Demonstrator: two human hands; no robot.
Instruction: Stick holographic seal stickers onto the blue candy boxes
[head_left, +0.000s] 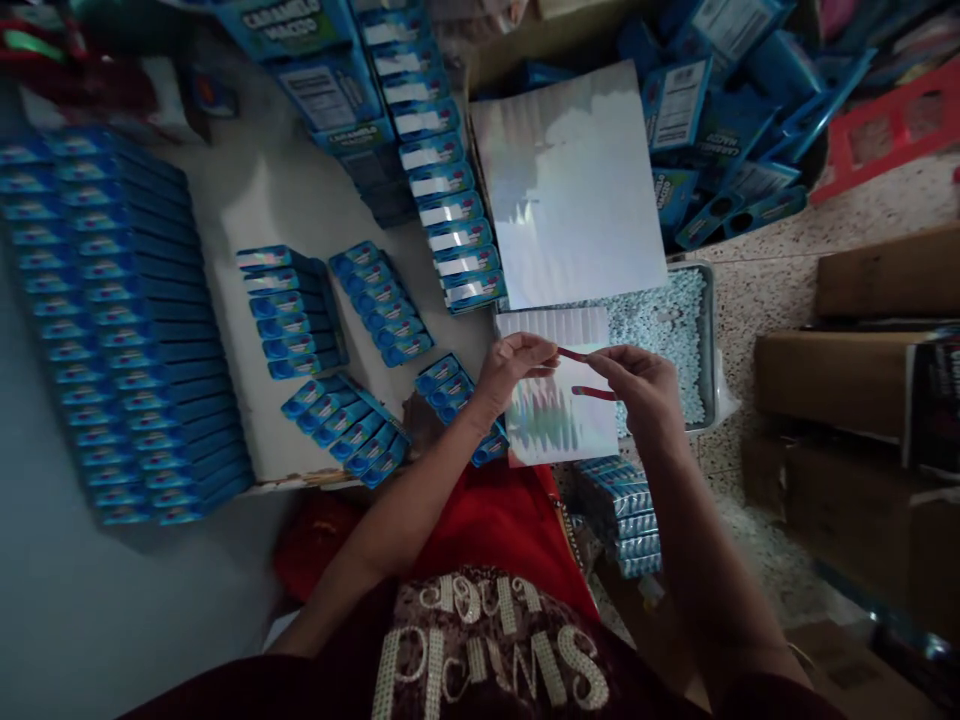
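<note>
Strip (571, 354), thin and red, ran above a shiny sheet (555, 430), pinched between the left hand (521, 368) and the right hand (637, 385), its ends lost under their fingertips. Each thumb was closed against the fingers, leaving hardly any opening. Its long axis ran crosswise, dipping slightly toward the right. Below it a second red length (596, 394) pointed left from the right hand; whether the two joined could not be told. The hands partly covered the shiny sheet, while a larger pale sheet (570, 190) overlapped the tray (710, 330). Leftward, small blue boxes (367, 445) crowded the table's worn edge (311, 482); a gap of tabletop (240, 190) separated others from a tall stack (127, 330), cut off at the frame's left side.
</note>
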